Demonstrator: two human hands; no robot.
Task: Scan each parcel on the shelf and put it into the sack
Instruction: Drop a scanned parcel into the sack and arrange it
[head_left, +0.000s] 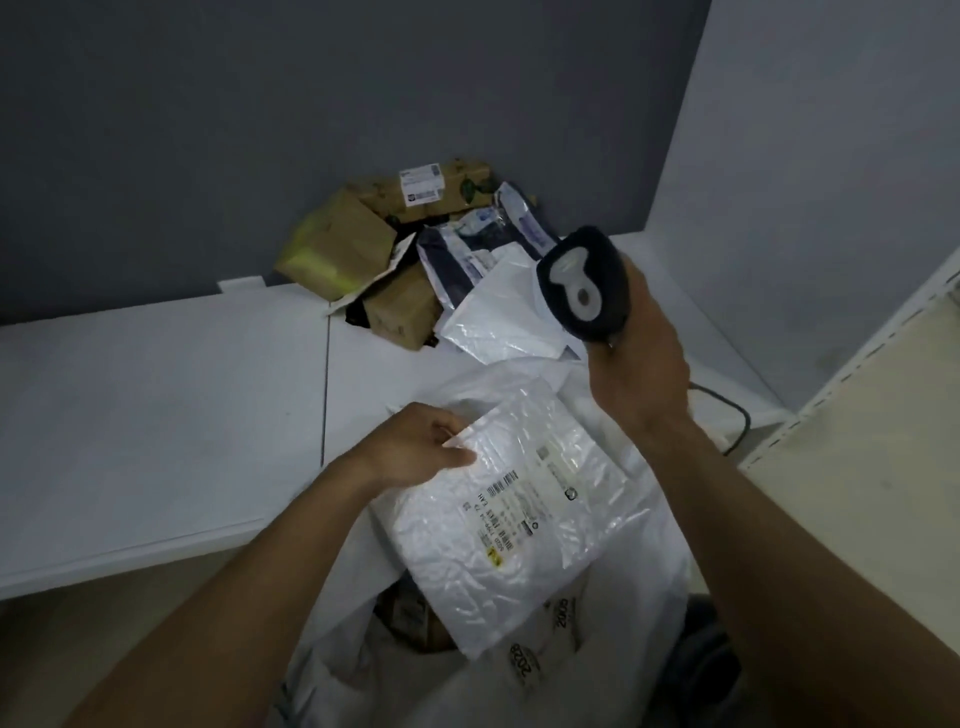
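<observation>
Pinching the white parcel (519, 493) by its edge with left hand (415, 447) above the sack (613, 675); gripping the scanner (582, 286) in right hand (644, 364).

The left hand (426, 441) is pinching the top left corner of a white parcel (519, 525), thumb on top, holding it label-up over the open mouth of the sack (623, 654). The right hand (644, 364) is gripping a dark scanner (584, 286) above the parcel's far edge. A cable (740, 415) is lying on the white shelf (156, 415) behind the right wrist. Brown boxes (337, 244) and plastic mailers (498, 317) are lying heaped at the back of the shelf, against the grey wall (311, 104).
</observation>
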